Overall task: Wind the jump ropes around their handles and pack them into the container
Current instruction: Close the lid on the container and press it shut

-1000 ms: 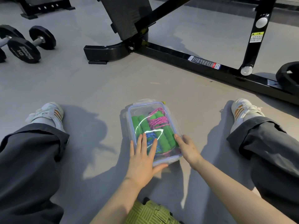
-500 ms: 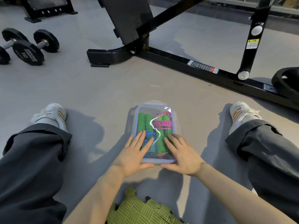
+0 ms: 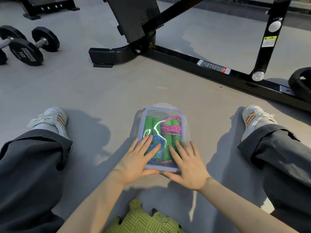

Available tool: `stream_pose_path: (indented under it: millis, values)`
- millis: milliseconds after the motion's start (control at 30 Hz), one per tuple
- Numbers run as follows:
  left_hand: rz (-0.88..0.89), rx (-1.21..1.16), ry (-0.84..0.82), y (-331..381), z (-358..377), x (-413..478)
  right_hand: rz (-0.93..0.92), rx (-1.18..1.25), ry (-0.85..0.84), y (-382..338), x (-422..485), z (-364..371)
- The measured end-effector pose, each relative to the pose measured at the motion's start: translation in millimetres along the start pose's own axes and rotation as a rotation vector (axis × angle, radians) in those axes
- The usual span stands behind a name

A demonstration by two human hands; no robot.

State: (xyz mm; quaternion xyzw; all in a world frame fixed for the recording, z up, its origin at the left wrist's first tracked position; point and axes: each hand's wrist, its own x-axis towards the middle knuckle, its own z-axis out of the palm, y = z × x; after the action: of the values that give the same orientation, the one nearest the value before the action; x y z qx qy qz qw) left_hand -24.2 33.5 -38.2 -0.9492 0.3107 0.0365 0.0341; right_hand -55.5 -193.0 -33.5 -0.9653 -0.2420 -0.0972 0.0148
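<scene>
A clear plastic container with a blue-rimmed lid lies on the grey floor between my legs. Through the lid I see green handles, a pink rope wound around the right pair and a blue rope around the left pair. My left hand lies flat on the near left part of the lid, fingers spread, thumb at the near edge. My right hand lies flat on the near right part, thumb also at the near edge. Both palms hide the container's near corners.
A black weight bench frame runs across the floor behind the container. Dumbbells lie at the far left. A black weight plate sits at the right edge. My shoes flank the container; a green foam mat lies under me.
The container turned from slanted to straight in front of me. My right hand moved from its right side onto the lid. Both hands now lie flat on top.
</scene>
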Motion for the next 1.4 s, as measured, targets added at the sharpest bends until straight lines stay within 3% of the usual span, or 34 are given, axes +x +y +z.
stream_pose_path:
  millis: [100, 167, 233, 333, 367, 400, 467, 567, 667, 767, 933, 1100, 1400]
  values:
    - [0.082, 0.103, 0.019, -26, -7, -2, 0.023, 0.096, 0.023, -16, 0, -12]
    - [0.137, 0.112, 0.038, -43, -20, -4, -0.038, 0.157, 0.021, -24, -2, -19]
    - [0.15, 0.269, 0.057, -54, -46, -10, -0.132, 0.247, 0.016, -36, -2, -26]
    - [-0.007, 0.355, -0.179, -46, -63, -13, -0.335, 0.369, -0.019, -51, 5, -34]
    - [-0.04, 0.331, -0.108, -39, -64, -13, -0.372, 0.387, -0.029, -50, 10, -36]
    - [-0.072, 0.296, 0.028, -29, -65, -13, -0.364, 0.39, -0.038, -45, 15, -35]
    - [-0.168, 0.167, 0.051, -10, -58, -15, -0.214, 0.364, -0.053, -25, 25, -29]
    - [-0.24, -0.051, -0.094, 17, -34, -26, 0.05, 0.277, -0.186, 19, 28, -23]
    - [-0.228, -0.071, -0.063, 25, -8, -31, 0.062, 0.175, -0.343, 34, 17, -24]
    - [-0.146, -0.054, 0.029, 9, 1, -34, -0.005, 0.094, -0.279, 32, 6, -30]
    - [-0.025, 0.004, 0.006, -10, -5, -34, -0.273, 0.1, -0.129, 55, 8, -27]
    - [-0.014, 0.034, 0.032, -7, 1, -34, -0.29, 0.017, -0.216, 71, 30, -10]
    - [0.01, 0.093, 0.148, -1, 10, -31, -0.278, -0.065, -0.102, 64, 25, 10]
